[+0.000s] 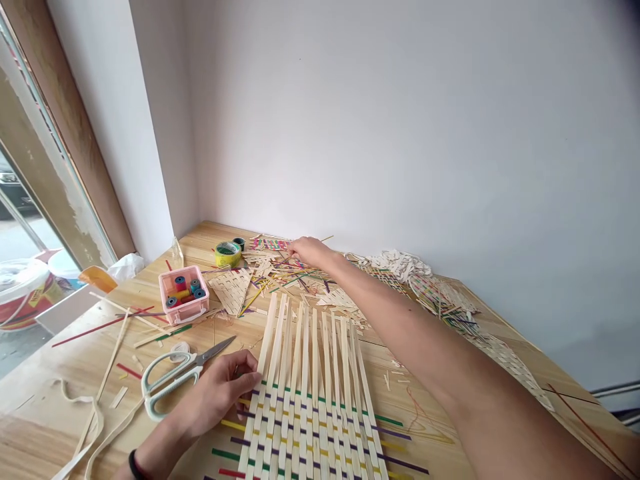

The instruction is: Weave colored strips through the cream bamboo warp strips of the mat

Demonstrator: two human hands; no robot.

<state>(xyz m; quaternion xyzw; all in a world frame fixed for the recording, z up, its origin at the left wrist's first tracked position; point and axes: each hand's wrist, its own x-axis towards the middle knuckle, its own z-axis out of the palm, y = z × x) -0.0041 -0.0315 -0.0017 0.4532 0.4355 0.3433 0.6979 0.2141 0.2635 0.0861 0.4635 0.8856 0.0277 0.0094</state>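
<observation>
A partly woven mat (313, 427) of pale upright strips crossed by green, purple and yellow ones lies at the front centre. My left hand (227, 387) pinches its left edge near the topmost green strip, thumb on top. My right hand (309, 251) is stretched far forward over a pile of loose coloured strips (300, 275) by the wall. Its fingers point down into the pile, and what they hold, if anything, is too small to tell. White-handled scissors (173, 377) lie just left of my left hand.
A pink box (184, 297) of thread spools and a yellow tape roll (227, 253) stand at the back left. A woven triangle (233, 290) lies beside the box. Woven pieces and a white tangled bundle (397, 265) line the wall on the right.
</observation>
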